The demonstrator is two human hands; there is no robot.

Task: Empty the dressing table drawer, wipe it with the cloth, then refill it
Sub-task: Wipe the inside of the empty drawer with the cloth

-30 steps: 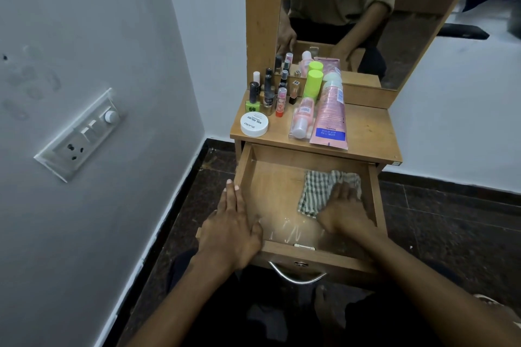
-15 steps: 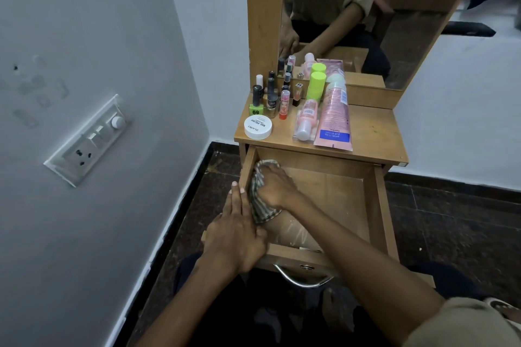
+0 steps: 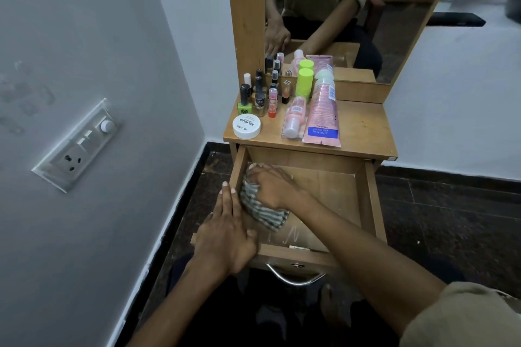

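Note:
The wooden drawer (image 3: 369,205) of the dressing table is pulled out and holds only a striped grey-green cloth (image 3: 263,213). My right hand (image 3: 272,184) presses the cloth against the drawer's inner left wall, fingers curled over the bunched fabric. My left hand (image 3: 228,231) lies flat with straight fingers on the drawer's front left corner and left rim. Cosmetics stand on the table top (image 3: 363,127): a white round jar (image 3: 246,126), a pink tube (image 3: 322,115), a pink bottle (image 3: 294,118), a green-capped bottle (image 3: 305,83) and several nail polish bottles (image 3: 259,97).
A mirror (image 3: 352,8) rises behind the table top and reflects my arms. The grey wall on the left, close to the drawer, carries a switch and socket plate (image 3: 80,144). Dark tiled floor (image 3: 451,220) surrounds the table. A metal handle (image 3: 294,279) hangs on the drawer front.
My right hand has carried the cloth from the drawer's right back area across to the left wall and now rubs there. My left hand has stayed on the front left corner.

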